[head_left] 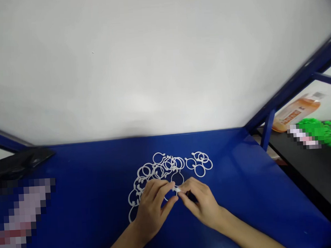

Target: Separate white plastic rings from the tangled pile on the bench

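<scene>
My left hand (155, 200) and my right hand (201, 200) meet low in the middle of the head view, thumbs and forefingers pinched on a small white plastic ring (176, 190). Fingers cover most of that ring, so its shape is only partly seen. Just beyond the fingertips lies another thin white ring (177, 172). A loose heap of similar open rings with knobbed ends (148, 170) spreads behind and left of my left hand, partly hidden by it. Several more rings (199, 170) form a separate cluster beyond my right hand.
The blue tabletop (89, 202) meets a white wall (151, 65). A black object (20, 161) and a blurred-out packet (26, 212) lie left. Blue metal bars (291, 91) border the right, beside a black surface with an orange bottle (295, 113) and green pieces (315, 129).
</scene>
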`<action>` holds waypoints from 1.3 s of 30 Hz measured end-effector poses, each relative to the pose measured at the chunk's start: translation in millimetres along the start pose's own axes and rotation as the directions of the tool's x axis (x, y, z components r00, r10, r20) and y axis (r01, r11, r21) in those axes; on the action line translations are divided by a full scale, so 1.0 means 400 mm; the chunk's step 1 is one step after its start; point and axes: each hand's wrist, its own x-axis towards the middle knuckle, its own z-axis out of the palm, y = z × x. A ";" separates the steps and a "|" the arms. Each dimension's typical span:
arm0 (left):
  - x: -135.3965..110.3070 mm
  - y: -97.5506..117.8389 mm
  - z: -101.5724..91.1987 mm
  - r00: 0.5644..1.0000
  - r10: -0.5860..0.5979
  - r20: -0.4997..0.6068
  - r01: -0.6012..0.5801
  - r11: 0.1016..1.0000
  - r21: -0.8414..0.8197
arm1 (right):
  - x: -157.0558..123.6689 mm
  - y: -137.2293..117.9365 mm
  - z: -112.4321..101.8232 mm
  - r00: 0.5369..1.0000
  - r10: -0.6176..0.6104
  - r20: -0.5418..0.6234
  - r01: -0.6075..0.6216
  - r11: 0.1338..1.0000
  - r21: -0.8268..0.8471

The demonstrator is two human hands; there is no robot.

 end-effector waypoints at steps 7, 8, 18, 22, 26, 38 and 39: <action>0.004 0.005 0.001 1.000 -0.011 0.003 0.011 0.998 -0.062 | -0.003 -0.006 0.001 0.993 -0.109 0.047 0.113 0.988 -0.104; 0.007 0.002 0.001 1.000 -0.003 0.007 0.004 0.997 -0.079 | -0.003 -0.006 -0.002 0.994 -0.100 0.035 0.103 0.987 -0.120; 0.016 -0.011 -0.017 0.996 0.065 -0.068 -0.084 0.944 -0.318 | 0.007 -0.006 0.000 0.997 -0.028 0.068 0.028 1.000 -0.002; 0.015 -0.015 -0.013 0.997 0.069 -0.040 -0.078 0.949 -0.305 | 0.008 -0.001 0.001 0.996 -0.047 0.071 0.046 0.999 0.012; 0.011 -0.018 -0.002 0.999 0.050 -0.010 -0.051 0.936 -0.348 | 0.009 0.004 -0.014 0.973 -0.170 0.153 0.184 0.980 -0.078; 0.016 -0.033 0.024 0.989 0.055 0.137 -0.067 0.995 0.080 | 0.041 0.090 -0.065 0.998 -0.036 -0.057 0.014 0.938 -0.346; 0.015 -0.034 0.025 0.980 0.076 0.185 -0.098 0.989 0.111 | 0.044 0.108 -0.078 0.993 -0.003 -0.119 -0.047 0.910 -0.412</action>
